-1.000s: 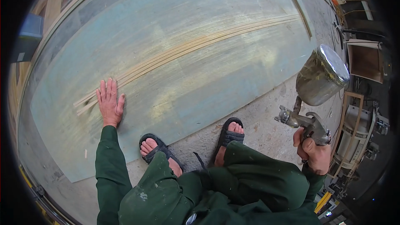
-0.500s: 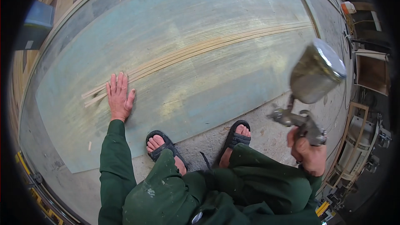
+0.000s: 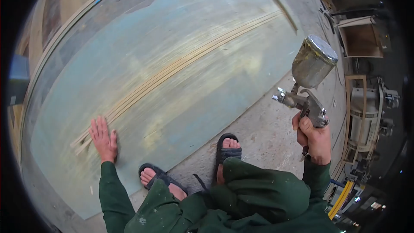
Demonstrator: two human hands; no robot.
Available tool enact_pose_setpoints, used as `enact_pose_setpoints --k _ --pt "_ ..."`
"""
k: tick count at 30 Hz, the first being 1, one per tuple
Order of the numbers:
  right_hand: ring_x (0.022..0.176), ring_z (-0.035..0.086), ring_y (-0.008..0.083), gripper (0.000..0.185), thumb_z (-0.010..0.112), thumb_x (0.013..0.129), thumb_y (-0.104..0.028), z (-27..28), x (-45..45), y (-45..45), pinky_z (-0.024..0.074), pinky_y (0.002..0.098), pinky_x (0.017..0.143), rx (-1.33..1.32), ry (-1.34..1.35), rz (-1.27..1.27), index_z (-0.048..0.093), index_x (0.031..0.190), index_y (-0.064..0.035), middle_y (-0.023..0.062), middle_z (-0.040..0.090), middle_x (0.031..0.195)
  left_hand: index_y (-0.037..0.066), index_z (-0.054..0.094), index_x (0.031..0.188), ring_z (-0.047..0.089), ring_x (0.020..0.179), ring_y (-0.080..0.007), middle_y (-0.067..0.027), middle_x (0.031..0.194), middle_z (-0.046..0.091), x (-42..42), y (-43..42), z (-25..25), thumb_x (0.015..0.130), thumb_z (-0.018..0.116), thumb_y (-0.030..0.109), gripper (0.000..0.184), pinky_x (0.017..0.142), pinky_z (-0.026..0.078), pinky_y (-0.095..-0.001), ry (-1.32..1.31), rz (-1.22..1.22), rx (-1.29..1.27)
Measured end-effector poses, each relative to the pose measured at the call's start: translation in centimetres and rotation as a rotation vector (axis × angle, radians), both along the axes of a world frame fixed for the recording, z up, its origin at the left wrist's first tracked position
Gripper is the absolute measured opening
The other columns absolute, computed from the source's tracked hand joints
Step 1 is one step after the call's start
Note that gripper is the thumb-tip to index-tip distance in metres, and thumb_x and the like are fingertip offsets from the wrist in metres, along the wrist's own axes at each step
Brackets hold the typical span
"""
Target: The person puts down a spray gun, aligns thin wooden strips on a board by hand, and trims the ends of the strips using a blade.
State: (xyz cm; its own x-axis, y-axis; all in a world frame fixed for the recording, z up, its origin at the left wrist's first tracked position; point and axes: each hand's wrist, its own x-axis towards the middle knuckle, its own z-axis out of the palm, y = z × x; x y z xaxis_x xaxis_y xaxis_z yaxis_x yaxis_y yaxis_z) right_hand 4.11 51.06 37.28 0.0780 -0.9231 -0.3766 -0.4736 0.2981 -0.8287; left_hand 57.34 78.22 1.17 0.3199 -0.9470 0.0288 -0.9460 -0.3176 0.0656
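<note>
Several thin wooden strips [image 3: 172,66] lie side by side in a long row across a worn blue-green board [image 3: 129,164] on the floor. Near the strips' left ends, my left hand [image 3: 103,140] rests flat with its fingers outstretched, the fingertips lying over or against them. My right hand [image 3: 317,140] is wrapped round the handle of a metal spray gun [image 3: 302,101], held up over the concrete at the right. On top of the gun sits a stained metal paint cup [image 3: 314,62] with a shiny lid; its nozzle points left.
My sandalled feet [image 3: 229,146] are by the board's near edge. A long bar [image 3: 276,2] lies across the strips' far ends. An open wooden box [image 3: 361,39] and a machine with a metal cylinder [image 3: 361,121] stand at the right. A blue bin [image 3: 18,77] is at the far left.
The view has turned and shifted, so the strips now slant more. The spray gun is more upright and lower in the view. My left hand stays flat at the strips' left ends.
</note>
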Motion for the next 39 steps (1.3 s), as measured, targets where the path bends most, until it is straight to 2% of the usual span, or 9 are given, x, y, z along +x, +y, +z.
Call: enact_pose_setpoints --k 8,12,16,20,24,29,33,36,39 --pt "0.049 0.042 0.0027 0.042 0.075 0.106 -0.039 -1.6 -6.6 -5.4 0.0297 0.0233 0.042 -0.241 0.118 -0.175 0.072 0.128 -0.0029 -0.0001 0.067 0.086 0.009 0.035 0.172 0.020 0.168 -0.0353 -0.0121 0.179 0.032 0.3 0.0 -0.5 0.111 0.047 0.042 0.070 0.136 0.010 -0.0545 -0.034 -0.010 0.008" --pt "0.050 0.046 0.0032 0.035 0.072 0.108 -0.035 -4.7 -9.2 -8.0 0.0339 0.0249 0.043 -0.260 0.334 -0.244 0.073 0.117 -0.0017 -0.0012 0.067 0.087 0.008 0.034 0.172 0.020 0.168 -0.0353 -0.0136 0.179 0.032 0.3 -0.5 1.0 0.110 0.051 0.040 0.072 0.136 0.011 -0.0544 0.012 0.054 0.196" --pt "0.051 0.051 0.0067 0.034 0.068 0.109 -0.035 -7.5 -6.3 -8.3 0.0389 0.0251 0.047 -0.132 0.160 -0.064 0.069 0.121 -0.0023 0.0058 0.077 0.102 0.005 0.036 0.170 0.024 0.167 -0.0368 -0.0206 0.177 0.032 -0.6 -2.2 5.4 0.107 0.055 0.037 0.073 0.136 0.014 -0.0520 0.199 0.140 0.370" --pt "0.056 0.059 0.0084 0.037 0.066 0.110 -0.034 -10.7 -1.5 -7.0 0.0433 0.0242 0.050 0.041 -0.124 0.157 0.067 0.127 -0.0016 0.0108 0.078 0.113 0.014 0.026 0.175 0.017 0.169 -0.0346 -0.0104 0.182 0.024 -1.3 -3.2 8.4 0.109 0.046 0.056 0.080 0.134 0.012 -0.0607 0.083 0.146 0.583" --pt "0.058 0.061 0.0112 0.039 0.066 0.111 -0.035 -14.9 1.7 -4.4 0.0472 0.0270 0.053 0.165 -0.218 0.486 0.068 0.127 -0.0005 0.0146 0.077 0.116 0.014 0.025 0.175 0.012 0.170 -0.0351 -0.0087 0.184 0.020 -0.9 -2.1 8.4 0.111 0.040 0.062 0.081 0.135 0.008 -0.0609 0.087 0.110 0.504" --pt "0.064 0.064 0.0110 0.043 0.069 0.109 -0.037 -20.6 10.6 0.4 0.0485 0.0276 0.064 0.284 -0.222 0.698 0.073 0.125 0.0033 -0.0001 0.065 0.078 0.015 0.028 0.175 0.008 0.170 -0.0372 -0.0065 0.184 0.019 0.2 0.1 4.0 0.111 0.041 0.063 0.081 0.135 0.004 -0.0612 0.130 0.076 0.232" --pt "0.065 0.065 0.0120 0.043 0.069 0.109 -0.035 -23.5 15.5 3.8 0.0491 0.0280 0.064 0.320 -0.185 0.773 0.072 0.126 0.0034 0.0004 0.067 0.080 0.014 0.030 0.173 0.012 0.170 -0.0357 -0.0064 0.183 0.023 0.4 0.9 2.8 0.110 0.044 0.062 0.080 0.135 0.005 -0.0619 0.150 0.048 0.096" --pt "0.070 0.064 0.0112 0.028 0.071 0.105 -0.020 -26.2 17.0 5.5 0.0503 0.0284 0.065 0.397 -0.175 0.697 0.075 0.122 0.0016 0.0005 0.070 0.086 0.013 0.035 0.172 0.016 0.169 -0.0351 -0.0061 0.180 0.029 1.6 2.8 2.5 0.110 0.046 0.060 0.078 0.134 0.007 -0.0635 0.164 0.037 0.029" --pt "0.074 0.059 0.0090 0.026 0.076 0.098 -0.019 -26.3 16.1 4.1 0.0481 0.0289 0.067 0.301 0.170 0.749 0.077 0.117 -0.0006 -0.0014 0.070 0.087 0.014 0.044 0.168 0.021 0.167 -0.0344 -0.0055 0.176 0.039 3.1 3.3 2.0 0.108 0.052 0.057 0.074 0.133 0.009 -0.0670 0.154 0.013 -0.022"
